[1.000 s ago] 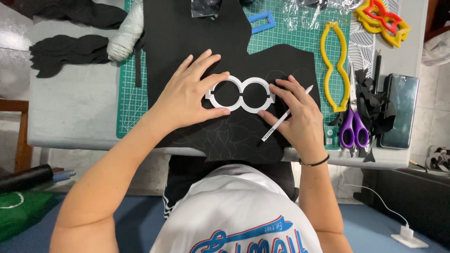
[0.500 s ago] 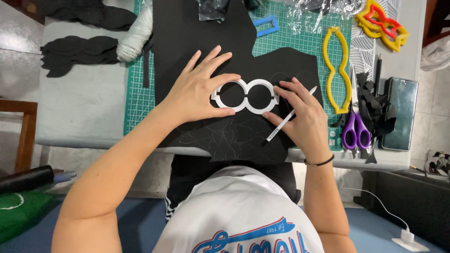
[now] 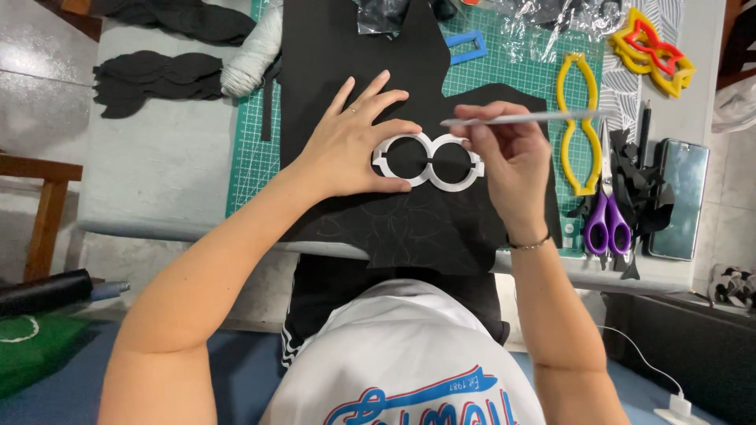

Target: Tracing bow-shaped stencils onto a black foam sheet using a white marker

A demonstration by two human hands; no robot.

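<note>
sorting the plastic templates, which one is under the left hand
The white glasses-shaped plastic template, pinned on the black sheet by the left hand; the yellow template and blue template lie untouched.

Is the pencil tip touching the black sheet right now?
No. The right hand holds the white pencil lifted and level above the black sheet, clear of the white glasses template.

Dark phone screen (image 3: 682, 197) — far right, clear plastic wrapping (image 3: 551, 16) — top edge

Left hand (image 3: 350, 149) on white glasses template (image 3: 429, 161), right hand (image 3: 508, 157) with pencil (image 3: 520, 119).
</note>
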